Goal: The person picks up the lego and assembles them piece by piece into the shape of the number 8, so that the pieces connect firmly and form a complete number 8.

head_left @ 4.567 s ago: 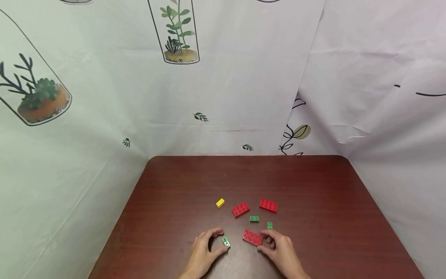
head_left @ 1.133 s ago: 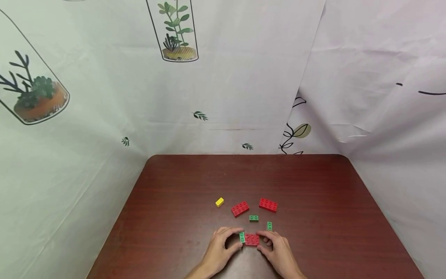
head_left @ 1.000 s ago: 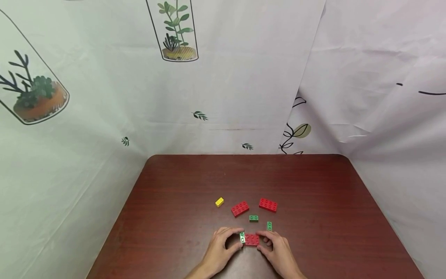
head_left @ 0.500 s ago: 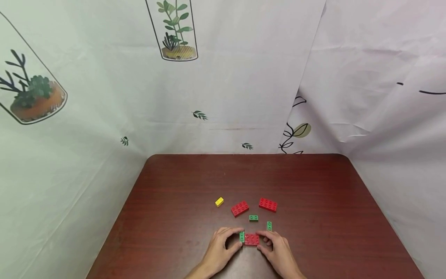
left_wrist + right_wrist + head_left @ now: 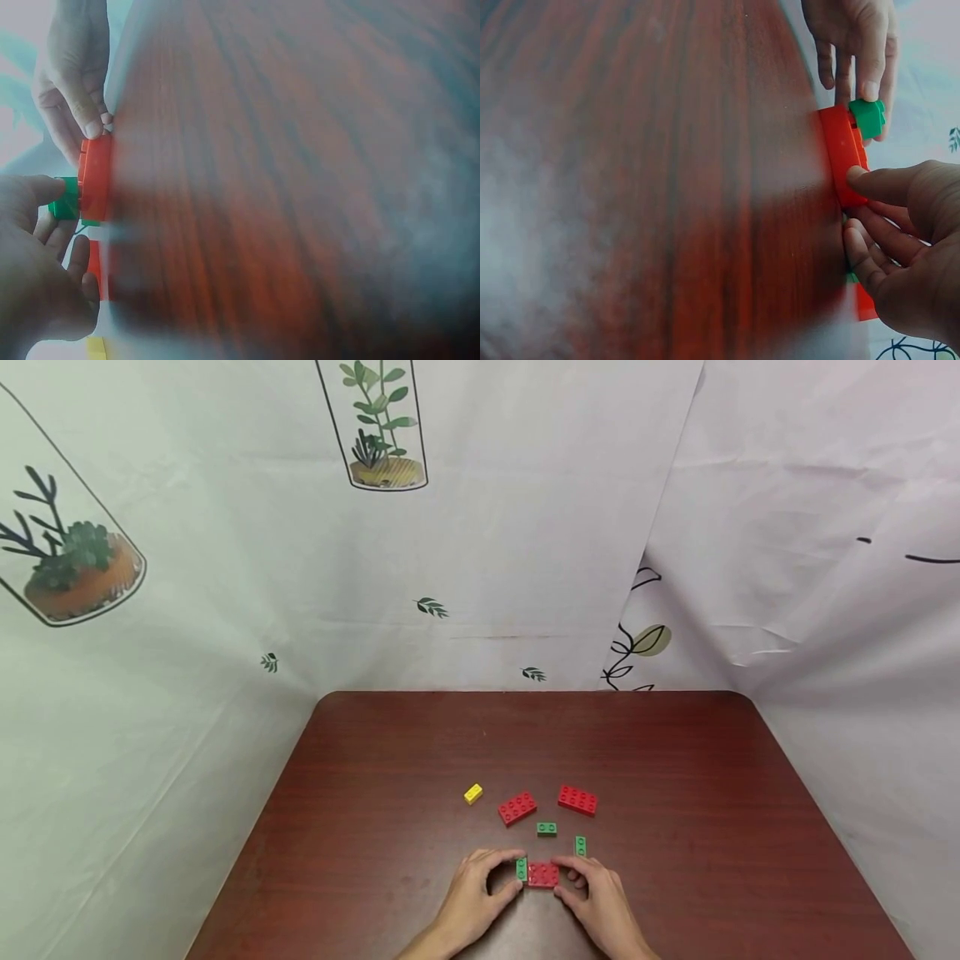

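A small green building brick (image 5: 521, 870) sits over the left end of a red building brick (image 5: 543, 875), on its studded side. My left hand (image 5: 474, 892) pinches the green brick between thumb and fingertips, as the left wrist view also shows with the green brick (image 5: 64, 199) against the studs of the red brick (image 5: 94, 180). On the other side, my right hand (image 5: 600, 897) holds the right end of the red brick by thumb and fingers. In the right wrist view its thumb lies on the near end of the red brick (image 5: 843, 156).
Beyond the hands on the brown table (image 5: 360, 760) lie two red bricks, one at the middle (image 5: 517, 808) and another red brick (image 5: 577, 800) farther right. Two small green bricks, a nearer one (image 5: 581, 846) and a green brick (image 5: 547, 829), and a yellow brick (image 5: 473, 793) lie around them.
Since the oldest frame, my left hand has carried the green brick rightward onto the red brick's left end, and the red brick has turned straighter. Over the last second the hands have barely moved.
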Action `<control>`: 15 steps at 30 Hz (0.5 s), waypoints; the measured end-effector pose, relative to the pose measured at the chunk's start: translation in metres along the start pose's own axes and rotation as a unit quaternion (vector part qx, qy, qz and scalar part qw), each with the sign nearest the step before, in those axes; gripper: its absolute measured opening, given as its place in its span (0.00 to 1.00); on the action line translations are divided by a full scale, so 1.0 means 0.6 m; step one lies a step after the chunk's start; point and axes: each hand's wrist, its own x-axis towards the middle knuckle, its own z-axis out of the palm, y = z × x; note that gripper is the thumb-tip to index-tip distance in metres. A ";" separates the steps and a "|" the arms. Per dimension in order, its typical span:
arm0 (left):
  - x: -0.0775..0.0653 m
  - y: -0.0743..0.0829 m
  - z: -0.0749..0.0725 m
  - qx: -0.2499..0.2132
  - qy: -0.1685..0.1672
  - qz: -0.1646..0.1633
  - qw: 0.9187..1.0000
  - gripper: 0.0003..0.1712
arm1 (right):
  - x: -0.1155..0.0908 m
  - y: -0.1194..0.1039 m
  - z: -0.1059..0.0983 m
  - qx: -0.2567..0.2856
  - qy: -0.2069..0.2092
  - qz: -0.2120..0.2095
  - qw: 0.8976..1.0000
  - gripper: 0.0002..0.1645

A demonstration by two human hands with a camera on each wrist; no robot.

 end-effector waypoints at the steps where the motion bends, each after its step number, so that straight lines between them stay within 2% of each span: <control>1: 0.000 0.000 0.000 -0.001 0.000 0.001 1.000 0.21 | 0.000 0.000 0.000 0.000 0.000 0.000 1.000 0.24; 9: 0.002 -0.002 0.003 0.004 0.006 0.019 1.000 0.20 | 0.000 0.004 -0.002 0.007 -0.003 0.003 1.000 0.24; 15: 0.004 -0.004 0.003 0.001 -0.001 0.014 1.000 0.20 | 0.001 0.005 -0.001 0.023 -0.011 0.015 1.000 0.23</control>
